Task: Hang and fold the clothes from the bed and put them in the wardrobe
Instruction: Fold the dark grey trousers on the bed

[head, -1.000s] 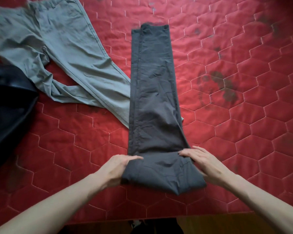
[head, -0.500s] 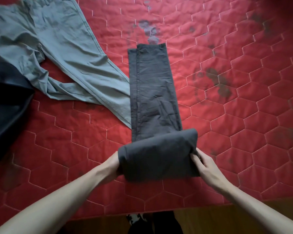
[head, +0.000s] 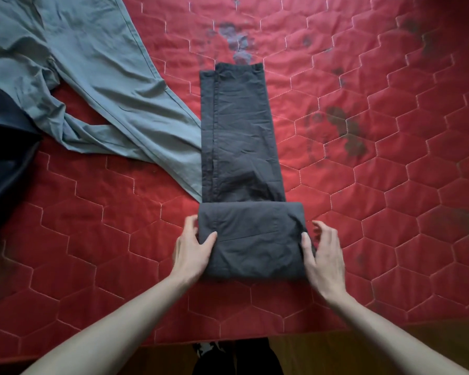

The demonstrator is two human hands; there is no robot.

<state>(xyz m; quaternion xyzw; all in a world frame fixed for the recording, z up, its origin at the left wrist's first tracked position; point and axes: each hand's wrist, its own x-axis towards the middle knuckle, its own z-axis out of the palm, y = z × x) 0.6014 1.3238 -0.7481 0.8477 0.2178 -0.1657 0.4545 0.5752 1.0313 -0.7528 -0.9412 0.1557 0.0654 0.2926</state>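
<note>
Dark grey trousers [head: 238, 136], folded lengthwise, lie on the red quilted bedspread [head: 390, 185] and run away from me. Their near end is turned over into a thick flat fold [head: 255, 239]. My left hand [head: 192, 253] grips the fold's left end, thumb on top and fingers curled round the edge. At the fold's right end my right hand [head: 325, 255] holds on the same way, its fingers arched beside the edge. Light grey-green trousers [head: 92, 85] lie spread out at the upper left, one leg tucked under the dark pair.
A black garment [head: 3, 163] lies at the left edge of the bed. Dark stains mark the bedspread at the upper right. The bed's near edge runs along the bottom, with wooden floor [head: 336, 353] and my dark-clothed legs [head: 228, 355] below it.
Both hands have turned the fold over once more, away from me, and laid it flat. Less of the trouser legs lies unfolded beyond it. The camera has moved closer.
</note>
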